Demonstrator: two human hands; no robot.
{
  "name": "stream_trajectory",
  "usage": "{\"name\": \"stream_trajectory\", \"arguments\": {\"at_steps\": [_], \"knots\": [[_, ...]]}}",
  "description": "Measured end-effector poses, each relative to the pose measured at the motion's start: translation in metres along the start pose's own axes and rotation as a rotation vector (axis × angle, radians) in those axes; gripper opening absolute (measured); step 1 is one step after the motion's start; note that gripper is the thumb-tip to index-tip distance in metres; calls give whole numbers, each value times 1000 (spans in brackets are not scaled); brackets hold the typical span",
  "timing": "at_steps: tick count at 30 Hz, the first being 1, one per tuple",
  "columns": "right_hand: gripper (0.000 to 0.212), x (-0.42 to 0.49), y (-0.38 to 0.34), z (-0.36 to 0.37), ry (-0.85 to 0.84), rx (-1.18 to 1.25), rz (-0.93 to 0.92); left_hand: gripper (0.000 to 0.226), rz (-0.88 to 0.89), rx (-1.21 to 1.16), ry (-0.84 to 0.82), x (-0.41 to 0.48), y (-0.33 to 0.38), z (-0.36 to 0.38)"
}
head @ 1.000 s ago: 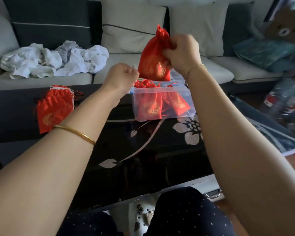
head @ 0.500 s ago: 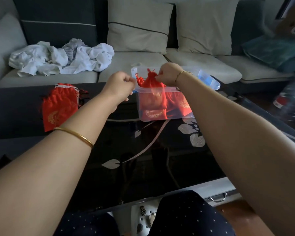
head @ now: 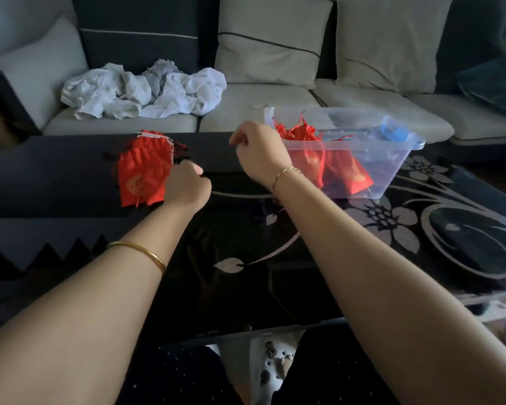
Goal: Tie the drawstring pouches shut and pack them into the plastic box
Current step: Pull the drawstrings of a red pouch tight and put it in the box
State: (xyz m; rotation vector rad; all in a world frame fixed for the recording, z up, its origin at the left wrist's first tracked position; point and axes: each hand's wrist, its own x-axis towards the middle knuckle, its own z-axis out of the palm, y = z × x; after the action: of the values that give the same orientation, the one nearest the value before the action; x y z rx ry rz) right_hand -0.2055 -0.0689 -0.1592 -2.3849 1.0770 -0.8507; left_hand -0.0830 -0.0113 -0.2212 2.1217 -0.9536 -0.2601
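A pile of red drawstring pouches (head: 142,171) with gold print lies on the dark table at the left. My left hand (head: 187,187) is curled in a fist against the pile's right edge; no hold on a pouch shows. The clear plastic box (head: 392,176) stands at the right with several red pouches (head: 313,153) inside, their gathered tops sticking up. Just left of the box, above the table, my right hand (head: 257,154) hangs with loosely curled fingers and holds nothing.
The black glass table (head: 246,258) has a white flower pattern. A blue-handled lid (head: 398,134) lies behind the box. White crumpled laundry (head: 146,95) and cushions sit on the sofa (head: 246,112) beyond the table. My knees are at the near edge.
My right hand lowered the tied pouch into the box, let it go and drew back to the left. My left hand moved left and down to the pile of pouches.
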Motion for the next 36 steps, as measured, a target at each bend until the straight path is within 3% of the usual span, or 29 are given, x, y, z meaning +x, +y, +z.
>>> {"name": "stream_trajectory", "arguments": {"at_steps": [5, 10, 15, 17, 22, 24, 28, 33, 36], "knots": [[31, -21, 11, 62, -251, 72, 128, 37, 2, 348, 74, 4, -65, -20], [28, -20, 12, 74, -247, 79, 150, 49, 44, 460, -63, 12, -87, -25], [27, -21, 19, 73, -252, 60, 163, 36, 172, 609, -38, 9, -80, -22], [28, -21, 26, 72, -247, 48, 194, 28, 250, 567, -62, 7, -75, -18], [29, -26, 35, 63, -240, 50, 275, 17, 262, 178, -451, -8, -49, -12], [32, -29, 37, 60, -266, 67, 321, 15, 273, 215, -410, -11, -47, -9], [32, -34, 40, 58, -364, 109, 385, 36, 281, 375, -330, -15, -50, -4], [39, -38, 46, 53, -433, 166, 395, 11, 335, 420, -343, -21, -41, -2], [44, -40, 49, 46, -433, 184, 336, 7, 398, 302, -363, -24, -33, -5]]}}
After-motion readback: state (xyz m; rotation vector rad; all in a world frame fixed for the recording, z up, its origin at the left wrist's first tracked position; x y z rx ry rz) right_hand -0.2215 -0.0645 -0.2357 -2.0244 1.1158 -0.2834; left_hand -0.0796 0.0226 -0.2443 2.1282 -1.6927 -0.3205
